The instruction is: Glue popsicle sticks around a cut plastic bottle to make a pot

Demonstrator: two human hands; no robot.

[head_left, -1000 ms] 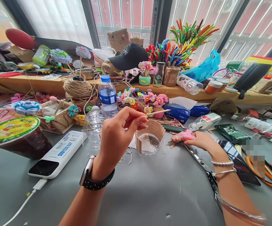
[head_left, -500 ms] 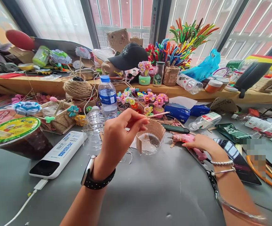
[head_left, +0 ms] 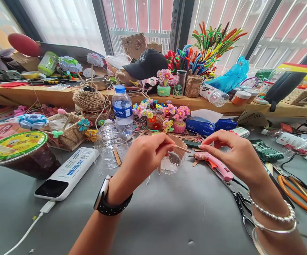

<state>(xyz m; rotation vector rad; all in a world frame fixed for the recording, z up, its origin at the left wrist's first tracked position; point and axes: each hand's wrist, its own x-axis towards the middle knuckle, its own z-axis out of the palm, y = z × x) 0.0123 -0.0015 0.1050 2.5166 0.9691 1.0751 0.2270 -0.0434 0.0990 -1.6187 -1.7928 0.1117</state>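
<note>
My left hand (head_left: 149, 156) pinches a small wooden craft stick (head_left: 183, 149) by one end, its free end pointing right. Below and behind the stick stands a clear plastic cup base (head_left: 171, 165), partly lined along its wall with upright craft sticks; my left hand hides some of it. My right hand (head_left: 230, 154) is raised above the glue gun, thumb and forefinger tips drawn together near the stick's free end. Whether anything thin sits between those tips is too small to make out. The pink glue gun (head_left: 217, 163) lies on the table, nozzle toward the cup base.
Scissors (head_left: 239, 202) lie beside the glue gun, orange-handled shears (head_left: 299, 191) farther right. At left are a white power bank (head_left: 68, 173) with a cable and a drink cup (head_left: 28, 156). A clear bottle piece (head_left: 108, 145) and a water bottle (head_left: 121, 109) stand behind my left hand.
My right hand has let go of the glue gun and risen toward the craft stick. My left hand has moved slightly right and lower, the stick now tilting down to the right.
</note>
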